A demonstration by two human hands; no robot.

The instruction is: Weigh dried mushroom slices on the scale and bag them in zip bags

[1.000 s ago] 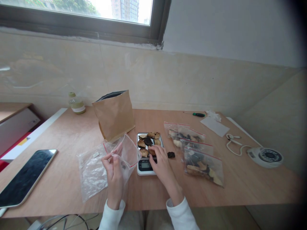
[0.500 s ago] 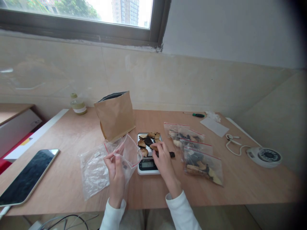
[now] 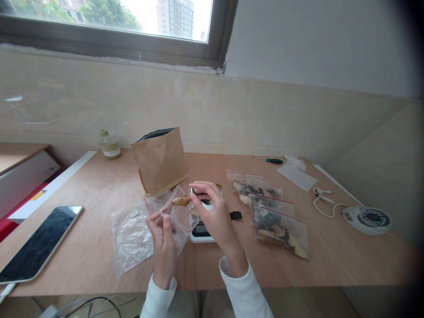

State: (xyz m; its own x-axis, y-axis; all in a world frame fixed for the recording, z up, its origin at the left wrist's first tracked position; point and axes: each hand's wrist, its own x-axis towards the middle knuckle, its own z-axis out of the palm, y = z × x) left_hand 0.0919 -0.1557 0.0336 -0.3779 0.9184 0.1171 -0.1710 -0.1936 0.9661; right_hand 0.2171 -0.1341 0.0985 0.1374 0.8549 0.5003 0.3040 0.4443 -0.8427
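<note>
Right fingers: the right hand pinches a dried piece between the thumb and the fingertips.
Left fingers: the left hand pinches the side of an open bag, thumb and fingers pressed together on the thin plastic.
Dried piece: light brown, sticking out toward nine o'clock from the right fingers, right at the bag's mouth. I cannot tell if its tip is inside or just above.
Step now: it looks like pieces are being put in the bag, and this one is about to go in.
Next move: it calls for tipping the piece down into the mouth, then letting go. The left hand should hold the bag wide, because soft plastic could fold shut.
Scale: take it as the middle of the clock, twelve toward the wall. Some brown bits lie on it; the right hand hides much of it.
Dark bit: a black bit lies on the table at three o'clock, near the scale.
Filled bags: farther out at three o'clock, bags with red tops hold more bits.
Paper bag: a brown bag stands open between ten and eleven.
Flat plastic: a crinkly sheet or bag lies toward nine.
Phone: a big phone lies past that.
</note>
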